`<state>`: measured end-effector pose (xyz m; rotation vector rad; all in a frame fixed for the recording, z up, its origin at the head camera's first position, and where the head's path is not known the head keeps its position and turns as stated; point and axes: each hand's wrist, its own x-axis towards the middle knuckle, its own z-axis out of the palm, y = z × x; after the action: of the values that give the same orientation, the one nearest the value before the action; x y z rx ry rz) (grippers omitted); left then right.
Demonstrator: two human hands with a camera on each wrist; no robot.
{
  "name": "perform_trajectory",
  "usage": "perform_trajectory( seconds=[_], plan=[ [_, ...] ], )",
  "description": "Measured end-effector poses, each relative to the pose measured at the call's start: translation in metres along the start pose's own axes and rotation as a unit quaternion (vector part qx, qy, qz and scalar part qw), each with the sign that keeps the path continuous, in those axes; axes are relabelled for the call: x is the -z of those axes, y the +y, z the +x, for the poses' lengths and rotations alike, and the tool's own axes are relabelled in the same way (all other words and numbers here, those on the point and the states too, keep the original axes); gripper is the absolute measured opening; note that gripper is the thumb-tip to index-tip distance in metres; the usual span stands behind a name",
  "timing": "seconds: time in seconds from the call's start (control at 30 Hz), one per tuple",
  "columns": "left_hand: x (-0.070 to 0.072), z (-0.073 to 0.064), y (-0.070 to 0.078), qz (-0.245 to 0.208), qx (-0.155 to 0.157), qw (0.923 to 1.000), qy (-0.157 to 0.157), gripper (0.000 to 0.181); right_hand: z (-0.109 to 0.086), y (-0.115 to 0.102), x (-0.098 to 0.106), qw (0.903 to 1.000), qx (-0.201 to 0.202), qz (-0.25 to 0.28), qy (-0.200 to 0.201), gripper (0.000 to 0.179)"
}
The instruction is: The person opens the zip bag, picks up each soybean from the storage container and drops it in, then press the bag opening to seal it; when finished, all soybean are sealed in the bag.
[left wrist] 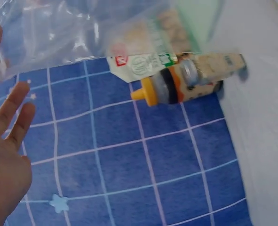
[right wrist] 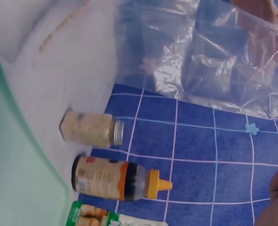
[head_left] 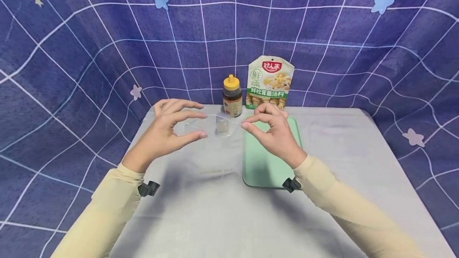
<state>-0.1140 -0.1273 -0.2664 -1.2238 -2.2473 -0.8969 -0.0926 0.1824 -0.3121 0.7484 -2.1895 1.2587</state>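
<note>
A clear plastic bag (right wrist: 176,56) is held up in the air between the two hands. My right hand (head_left: 274,132) pinches one end of it between thumb and fingers. At the other end is my left hand (head_left: 168,126), thumb and fingers spread apart with a gap between them. In the left wrist view the left fingers (left wrist: 14,113) reach out beside the bag's edge. The small jar (right wrist: 87,128) with a silvery lid shows through the bag in the head view.
Behind the hands stand a yellow-capped squeeze bottle (head_left: 232,96) and an upright food pouch (head_left: 269,83). A green tray (head_left: 265,166) lies under the right hand. A thin pale strip (head_left: 216,171) is on the white tabletop (head_left: 201,218). A blue curtain (head_left: 215,23) hangs around.
</note>
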Motion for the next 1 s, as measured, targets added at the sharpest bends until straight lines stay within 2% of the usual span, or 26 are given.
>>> perform_trajectory(
  seconds=[0.13, 0.3, 0.37, 0.5, 0.67, 0.83, 1.0],
  plan=[
    [-0.001, 0.002, 0.000, 0.018, 0.006, 0.9997, -0.018, 0.046, 0.001, 0.001, -0.005, 1.0000, -0.003, 0.003, 0.004, 0.005],
    [-0.003, -0.004, -0.007, 0.036, 0.042, 0.9982, -0.021, 0.047, 0.000, 0.003, -0.007, 0.9999, -0.010, 0.001, 0.004, 0.004],
    [-0.006, -0.002, -0.007, 0.042, 0.048, 0.9977, -0.022, 0.052, 0.000, 0.005, -0.007, 1.0000, -0.008, -0.004, 0.003, 0.004],
    [-0.014, 0.018, 0.001, 0.055, 0.025, 0.9976, -0.034, 0.054, 0.000, 0.007, -0.005, 0.9999, 0.003, -0.010, 0.000, 0.003],
    [-0.028, 0.043, 0.011, 0.066, -0.006, 0.9943, -0.084, 0.040, 0.000, 0.006, -0.008, 0.9994, 0.029, -0.010, -0.015, 0.001],
    [-0.037, 0.050, 0.016, 0.090, -0.011, 0.9888, -0.118, 0.020, 0.002, 0.002, -0.012, 0.9985, 0.049, -0.011, -0.020, 0.008],
    [-0.040, 0.051, 0.017, 0.089, -0.017, 0.9895, -0.113, 0.008, 0.000, 0.001, -0.013, 0.9992, 0.041, 0.003, -0.002, 0.010]
  ],
)
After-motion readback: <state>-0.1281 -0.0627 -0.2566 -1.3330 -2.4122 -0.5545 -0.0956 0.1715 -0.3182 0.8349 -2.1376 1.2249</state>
